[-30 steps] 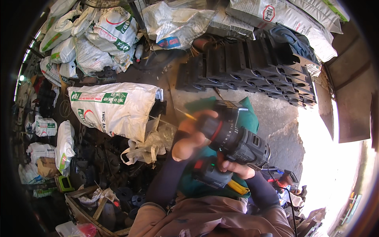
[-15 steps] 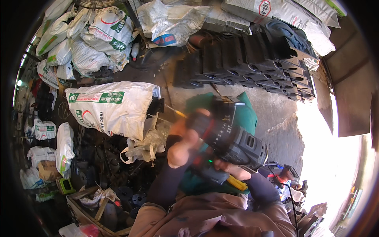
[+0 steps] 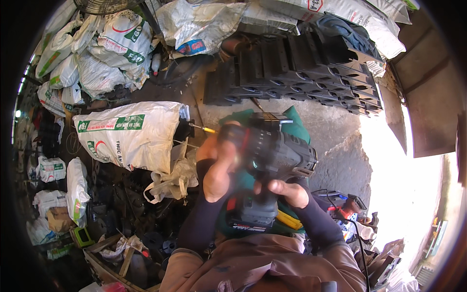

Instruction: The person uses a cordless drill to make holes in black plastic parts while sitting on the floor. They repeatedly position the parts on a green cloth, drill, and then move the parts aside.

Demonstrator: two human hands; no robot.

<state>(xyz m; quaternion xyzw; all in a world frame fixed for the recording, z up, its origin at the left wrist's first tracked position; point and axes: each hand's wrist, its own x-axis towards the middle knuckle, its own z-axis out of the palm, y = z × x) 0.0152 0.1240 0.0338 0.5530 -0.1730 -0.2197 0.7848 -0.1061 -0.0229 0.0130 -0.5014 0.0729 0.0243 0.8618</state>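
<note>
A black cordless drill (image 3: 279,152) is held across the front of my body, its nose to the left and a battery pack (image 3: 253,211) below. My left hand (image 3: 216,170) wraps round the chuck end; its fingers are blurred. My right hand (image 3: 292,193) grips the handle, its thumb showing at the near side. A thin bit with a yellow band (image 3: 209,130) sticks out leftward past my left hand. Green cloth (image 3: 296,124) shows beneath the drill. A yellow thing (image 3: 290,220) lies behind the battery, its kind unclear.
A white printed sack (image 3: 131,134) lies to the left, with a crumpled plastic bag (image 3: 176,180) beside it. Stacked dark metal parts (image 3: 292,68) stand ahead. Full sacks (image 3: 119,48) pile up at far left. A wooden crate (image 3: 109,267) with scraps is near left; tools (image 3: 348,207) lie at right.
The drill has turned more level and shifted slightly left, showing its battery more fully. Both hands stay on it, the right thumb now more visible. The whole view has shifted a little.
</note>
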